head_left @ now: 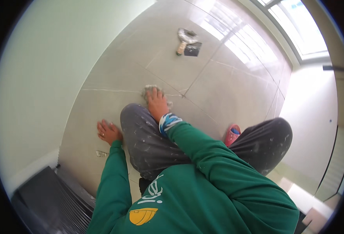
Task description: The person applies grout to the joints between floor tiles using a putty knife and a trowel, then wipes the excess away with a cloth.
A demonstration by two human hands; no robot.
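My right hand (157,104) presses a crumpled grey-white rag (147,89) onto the tiled floor (117,68), in front of my bent knee. The fingers lie over the rag, and its edges stick out around them. To the left, my left hand (109,132) rests on the tiles with fingers spread and holds nothing. Close to that wrist lies a small, pale, flat piece (101,153), its kind unclear. A thin white line runs across the tiles on both sides of the rag.
Farther ahead lie a scraper (181,48) with a pale handle, a dark square piece (193,49) and a whitish, smeared object (187,36). A pale wall (51,66) borders the left side. Black ribbed material (59,199) is at lower left. A pink slipper (232,134) shows between my knees.
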